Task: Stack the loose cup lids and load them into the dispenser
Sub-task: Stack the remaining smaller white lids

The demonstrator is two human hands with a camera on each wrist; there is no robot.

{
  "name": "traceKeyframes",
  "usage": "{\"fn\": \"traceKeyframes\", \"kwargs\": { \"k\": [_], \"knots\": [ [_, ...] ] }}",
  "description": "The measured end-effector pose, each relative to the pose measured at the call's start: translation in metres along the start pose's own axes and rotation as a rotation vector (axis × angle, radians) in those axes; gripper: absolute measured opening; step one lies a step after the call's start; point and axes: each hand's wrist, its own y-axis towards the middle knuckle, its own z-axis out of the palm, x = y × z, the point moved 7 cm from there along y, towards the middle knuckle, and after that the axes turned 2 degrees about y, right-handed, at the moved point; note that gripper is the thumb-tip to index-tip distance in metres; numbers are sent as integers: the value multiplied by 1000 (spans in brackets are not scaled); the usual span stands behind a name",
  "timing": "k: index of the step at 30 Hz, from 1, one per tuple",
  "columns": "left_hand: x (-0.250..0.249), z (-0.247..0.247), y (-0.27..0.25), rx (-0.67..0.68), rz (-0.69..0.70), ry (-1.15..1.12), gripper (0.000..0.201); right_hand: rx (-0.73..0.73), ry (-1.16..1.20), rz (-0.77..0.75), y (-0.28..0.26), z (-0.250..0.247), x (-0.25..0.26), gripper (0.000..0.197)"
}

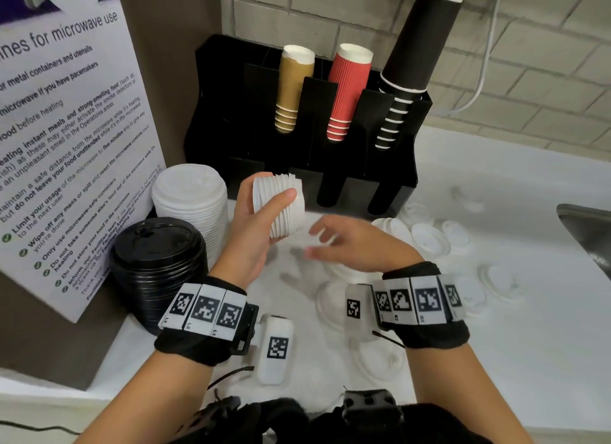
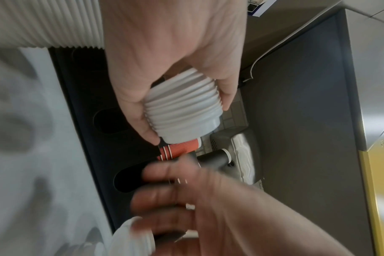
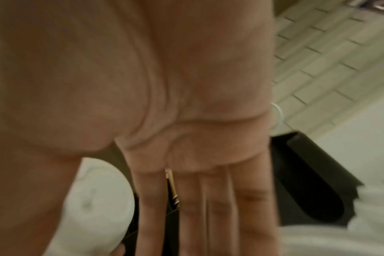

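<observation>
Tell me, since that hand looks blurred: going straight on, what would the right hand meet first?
Probably the lid stack held by the left hand; the right hand points its open fingers that way, though depth is unclear.

dispenser [image 1: 307, 119] behind counter [image 1: 496, 311] | two lid stacks [image 1: 190, 195] left of it | loose lids [image 1: 429, 238] on counter, front-right

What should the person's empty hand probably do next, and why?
Probably reach the right hand down for another of the loose white plastic lids on the white counter. The left hand grips a short stack of white lids, the right holds nothing, and many lids lie scattered.
</observation>
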Motion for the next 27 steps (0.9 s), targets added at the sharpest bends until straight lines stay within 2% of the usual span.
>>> {"fn": "traceKeyframes", "kwargs": {
  "k": [3, 7, 14, 19, 24, 27],
  "knots": [
    [1, 1, 0, 12, 2, 15, 36, 139, -234, 138, -15, 21, -13, 55],
    [-2, 9, 0, 41, 28, 27, 35, 77, -405, 228, -28, 29, -20, 65],
    [-5, 16, -2, 76, 31, 24, 36, 135, -442, 316, -30, 43, -24, 71],
    [-4, 13, -1, 78, 23, 27, 36, 106, -398, 280, -28, 45, -25, 63],
    [-4, 16, -2, 103, 22, 43, 39, -38, -202, 180, -30, 17, -20, 60],
    [-4, 18, -2, 124, 24, 59, 40, -196, -65, 68, -35, -7, -12, 58]
  ]
}}
